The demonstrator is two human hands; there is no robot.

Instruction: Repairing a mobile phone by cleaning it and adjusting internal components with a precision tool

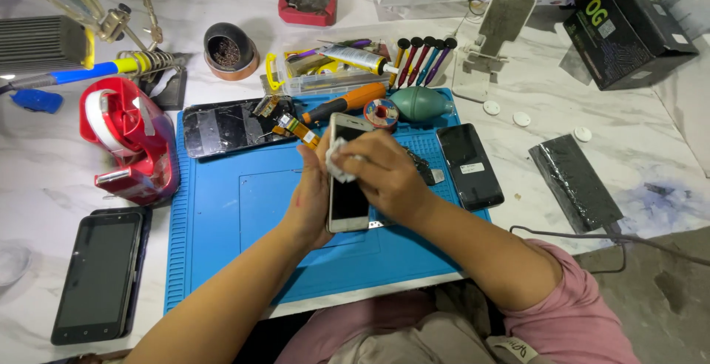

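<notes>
My left hand [310, 194] holds a white-framed phone [346, 205] upright on its long edge over the blue work mat [222, 223]. My right hand [384, 172] presses a small white wad of cloth [336, 158] against the upper part of the phone's dark screen. Part of the phone's screen is hidden behind my right hand.
A cracked screen panel [225, 127] with a flex cable, an orange screwdriver [340, 105] and a green air blower [421, 103] lie at the mat's top. A black phone [470, 166] rests at the mat's right, another [100, 275] at the left. A red tape dispenser [129, 138] stands left.
</notes>
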